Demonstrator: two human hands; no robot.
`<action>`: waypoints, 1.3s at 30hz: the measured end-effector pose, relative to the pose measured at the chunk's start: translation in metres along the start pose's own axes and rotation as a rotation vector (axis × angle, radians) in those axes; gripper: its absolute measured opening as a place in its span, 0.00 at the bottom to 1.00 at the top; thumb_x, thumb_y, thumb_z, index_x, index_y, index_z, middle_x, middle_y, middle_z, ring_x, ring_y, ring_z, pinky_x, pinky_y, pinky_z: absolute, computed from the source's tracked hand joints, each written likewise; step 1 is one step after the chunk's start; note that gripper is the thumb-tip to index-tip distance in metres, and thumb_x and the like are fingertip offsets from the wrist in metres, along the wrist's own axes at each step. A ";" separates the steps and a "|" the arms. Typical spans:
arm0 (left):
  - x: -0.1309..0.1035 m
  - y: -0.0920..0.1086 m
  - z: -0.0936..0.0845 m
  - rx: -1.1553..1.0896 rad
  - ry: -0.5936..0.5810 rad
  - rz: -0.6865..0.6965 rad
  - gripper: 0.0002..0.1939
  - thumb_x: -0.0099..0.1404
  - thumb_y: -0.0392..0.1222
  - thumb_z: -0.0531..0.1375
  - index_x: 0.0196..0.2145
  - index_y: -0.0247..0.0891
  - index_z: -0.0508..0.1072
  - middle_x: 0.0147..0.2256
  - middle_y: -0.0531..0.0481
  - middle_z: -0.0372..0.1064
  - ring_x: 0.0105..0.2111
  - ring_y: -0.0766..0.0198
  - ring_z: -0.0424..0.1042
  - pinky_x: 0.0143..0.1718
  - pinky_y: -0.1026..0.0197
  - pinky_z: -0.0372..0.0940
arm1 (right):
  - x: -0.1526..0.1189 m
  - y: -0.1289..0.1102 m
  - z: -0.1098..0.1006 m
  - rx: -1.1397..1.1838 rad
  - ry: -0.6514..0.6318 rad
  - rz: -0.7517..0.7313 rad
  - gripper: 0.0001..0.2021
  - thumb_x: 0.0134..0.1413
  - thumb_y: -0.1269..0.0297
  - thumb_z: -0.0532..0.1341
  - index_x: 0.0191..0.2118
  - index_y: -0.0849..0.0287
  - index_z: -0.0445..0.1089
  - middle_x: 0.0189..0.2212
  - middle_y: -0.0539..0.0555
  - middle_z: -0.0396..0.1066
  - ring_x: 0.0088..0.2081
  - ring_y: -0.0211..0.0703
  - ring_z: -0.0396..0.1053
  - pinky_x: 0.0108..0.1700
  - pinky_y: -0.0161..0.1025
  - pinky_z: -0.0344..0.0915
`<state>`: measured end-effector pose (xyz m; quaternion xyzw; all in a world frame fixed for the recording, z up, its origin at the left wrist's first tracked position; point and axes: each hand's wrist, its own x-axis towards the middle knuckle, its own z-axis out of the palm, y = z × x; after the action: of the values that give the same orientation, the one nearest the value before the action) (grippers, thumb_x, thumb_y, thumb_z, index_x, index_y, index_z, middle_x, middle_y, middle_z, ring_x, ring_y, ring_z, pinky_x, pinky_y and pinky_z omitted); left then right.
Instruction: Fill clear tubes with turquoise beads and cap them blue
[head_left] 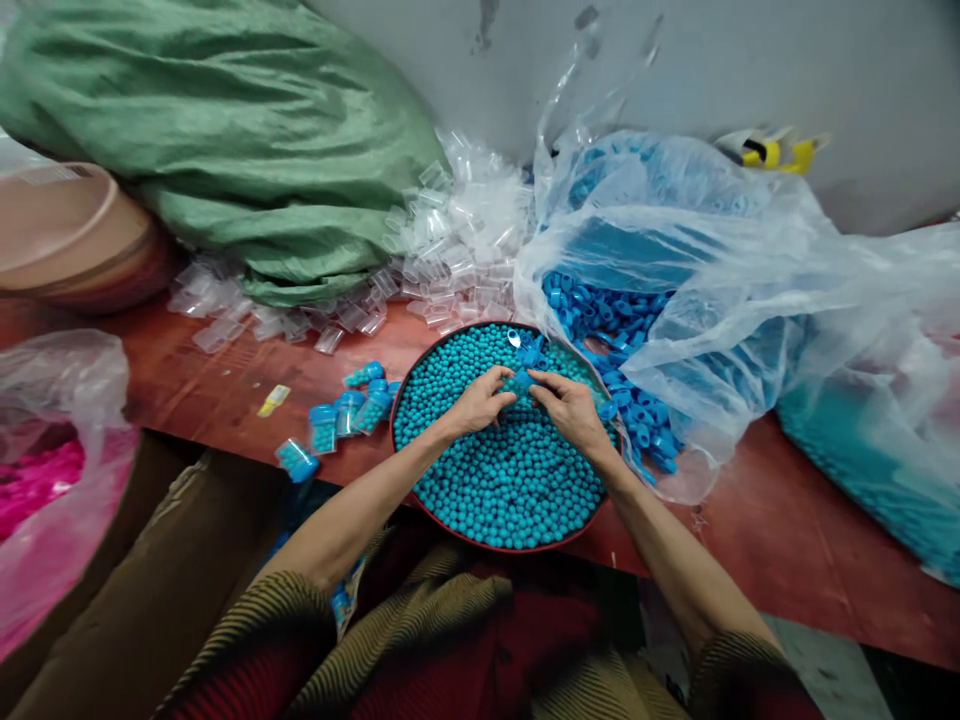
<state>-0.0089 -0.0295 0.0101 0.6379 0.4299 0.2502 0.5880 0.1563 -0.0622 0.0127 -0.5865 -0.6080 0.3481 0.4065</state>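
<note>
Far left, a plastic tub (71, 235) carries a sticker (56, 175), unreadable; a yellow-and-white tag (274, 399) lies on the worktop (195, 385), its print illegible. Next, blue-capped vials (324, 428) of beads. Centre: left hand (480, 402), grip nearly closed, pinches a small vial (517, 383) above the bead tray (517, 549); right hand (571, 412) pinches its other side. Step in hand, probably: seating the cap. Next move calls for even pressure, vial level. Right: loose blue caps (651, 425).
</note>
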 end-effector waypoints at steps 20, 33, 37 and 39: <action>-0.043 0.001 0.021 -0.230 0.190 -0.069 0.18 0.59 0.41 0.54 0.48 0.38 0.64 0.27 0.56 0.61 0.16 0.74 0.61 0.13 0.71 0.57 | -0.020 -0.002 -0.007 -0.036 -0.292 -0.187 0.13 0.53 0.62 0.56 0.42 0.55 0.75 0.31 0.52 0.75 0.34 0.41 0.70 0.40 0.40 0.67; -0.048 0.008 0.018 -0.126 0.119 -0.034 0.21 0.62 0.40 0.53 0.53 0.39 0.58 0.32 0.53 0.64 0.20 0.73 0.62 0.19 0.69 0.59 | -0.023 -0.011 0.008 -0.098 -0.189 -0.127 0.22 0.56 0.57 0.56 0.54 0.58 0.65 0.47 0.59 0.72 0.46 0.49 0.70 0.49 0.48 0.66; -0.049 0.009 0.022 -0.099 0.217 0.047 0.23 0.61 0.36 0.53 0.55 0.37 0.59 0.39 0.48 0.67 0.33 0.67 0.66 0.34 0.65 0.65 | -0.033 -0.021 0.016 -0.407 -0.233 -0.275 0.41 0.46 0.51 0.64 0.62 0.64 0.50 0.53 0.69 0.63 0.50 0.58 0.67 0.45 0.51 0.69; -0.051 0.009 0.022 -0.109 0.218 0.058 0.23 0.60 0.36 0.53 0.55 0.36 0.60 0.42 0.47 0.68 0.37 0.64 0.67 0.41 0.61 0.64 | -0.036 -0.022 0.019 -0.511 -0.211 -0.301 0.45 0.44 0.51 0.65 0.63 0.65 0.46 0.51 0.70 0.64 0.46 0.60 0.70 0.40 0.51 0.70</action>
<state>-0.0140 -0.0834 0.0247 0.5861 0.4585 0.3580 0.5641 0.1285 -0.0988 0.0214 -0.5337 -0.7946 0.1788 0.2276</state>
